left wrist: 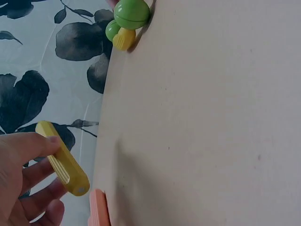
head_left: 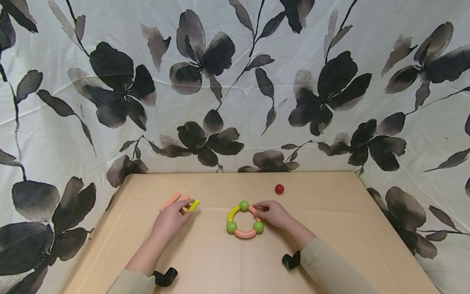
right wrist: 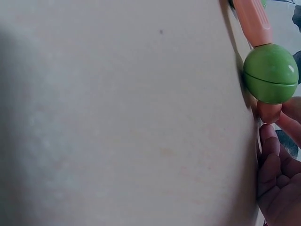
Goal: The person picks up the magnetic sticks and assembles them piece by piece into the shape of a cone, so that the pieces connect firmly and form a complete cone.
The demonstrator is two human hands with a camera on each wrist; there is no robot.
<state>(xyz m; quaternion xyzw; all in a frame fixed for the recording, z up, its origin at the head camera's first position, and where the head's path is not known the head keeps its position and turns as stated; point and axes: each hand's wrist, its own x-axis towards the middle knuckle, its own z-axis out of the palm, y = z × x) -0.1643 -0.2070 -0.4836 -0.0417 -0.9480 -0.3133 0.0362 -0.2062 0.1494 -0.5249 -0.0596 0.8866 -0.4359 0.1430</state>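
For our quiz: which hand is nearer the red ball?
Right: the right hand is in front of the red ball; the left hand is well to its left.

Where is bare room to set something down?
Free: between the red ball and the right table edge; this side of the ring, between the sleeves. Crowded: the ring, gripped by the right hand, and around the left hand and orange pieces.

On my left wrist feed I have the left hand (left wrist: 28, 174) pinching a ribbed yellow piece (left wrist: 70, 172) against the flowered cloth (left wrist: 42, 84), just past the worktop's (left wrist: 202, 117) edge. A pink piece (left wrist: 99, 207) shows at that edge nearby; well apart along it, green balls (left wrist: 131, 13) cluster with a second yellow piece (left wrist: 124, 39). A soft shadow (left wrist: 136, 183) falls inward.
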